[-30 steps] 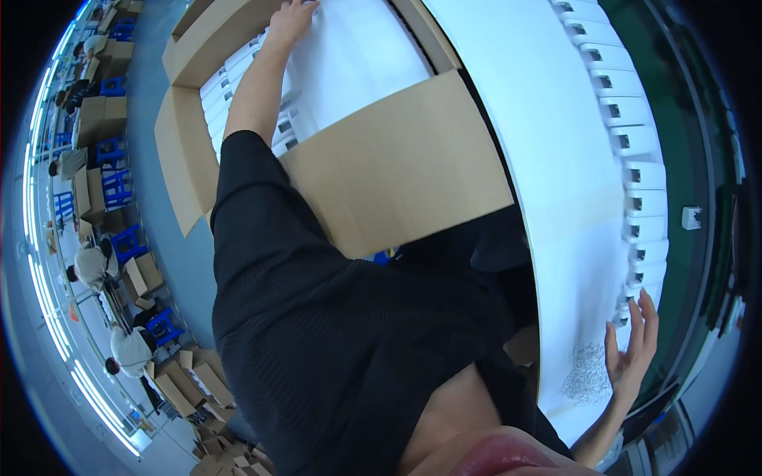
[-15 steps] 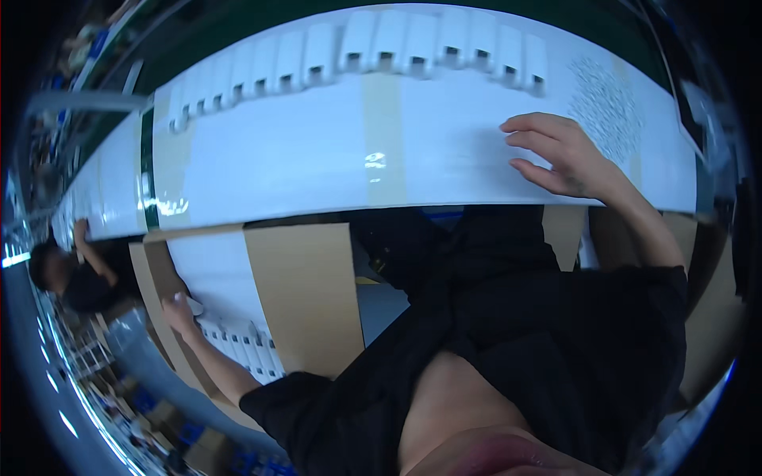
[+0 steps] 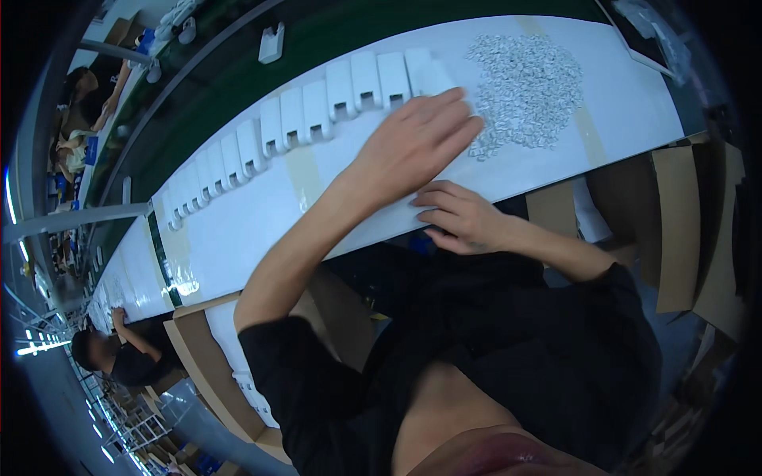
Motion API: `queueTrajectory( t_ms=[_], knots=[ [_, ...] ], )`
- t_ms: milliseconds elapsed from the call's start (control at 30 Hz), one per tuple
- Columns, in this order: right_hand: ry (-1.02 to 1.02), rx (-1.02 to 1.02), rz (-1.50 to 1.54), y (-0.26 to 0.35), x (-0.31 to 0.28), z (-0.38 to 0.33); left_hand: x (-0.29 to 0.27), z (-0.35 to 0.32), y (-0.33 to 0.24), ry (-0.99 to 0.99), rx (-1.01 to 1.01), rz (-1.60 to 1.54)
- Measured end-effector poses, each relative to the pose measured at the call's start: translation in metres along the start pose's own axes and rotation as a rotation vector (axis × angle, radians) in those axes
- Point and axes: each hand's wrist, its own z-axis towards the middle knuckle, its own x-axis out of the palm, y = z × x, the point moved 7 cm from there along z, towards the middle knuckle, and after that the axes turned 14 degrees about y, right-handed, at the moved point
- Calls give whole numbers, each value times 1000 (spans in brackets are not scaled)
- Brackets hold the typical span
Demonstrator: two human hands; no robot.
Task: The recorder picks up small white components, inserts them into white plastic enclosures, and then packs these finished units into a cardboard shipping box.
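Observation:
My left hand (image 3: pixel 421 143) reaches across the white-covered table (image 3: pixel 246 234) at the right end of a row of white plastic housings (image 3: pixel 271 125). Its fingers stretch to the right, loosely bent; the thumb and palm side are hidden. Just beyond it, the row's last white housing (image 3: pixel 431 73) looks blurred and is partly covered by the hand. My right hand (image 3: pixel 464 218) hovers below the left one, at the table's front edge. Its fingers are spread and curved, with nothing visible in them. To the right of the left hand spreads a pile of small clear pieces (image 3: pixel 530 91).
An open cardboard box (image 3: pixel 214 381) with white housings inside stands at the lower left. More cardboard (image 3: pixel 675 230) is at the right. A lone white housing (image 3: pixel 271 44) lies on the green surface behind the row. Another person (image 3: pixel 131 353) works farther left along the table.
My left hand has left the box and swung up and right to the row's end. The right hand has drawn in toward the table's front edge. The view has turned.

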Motion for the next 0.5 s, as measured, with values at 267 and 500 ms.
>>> queueTrajectory(
  t_ms=[267, 500],
  knots=[
    [-174, 76, -95, -7, -7, -9, 105, 75, 62, 303, 32, 104],
    [-139, 21, 0, -8, -13, -6, 71, 49, 67, 163, -271, -308]
  ],
)
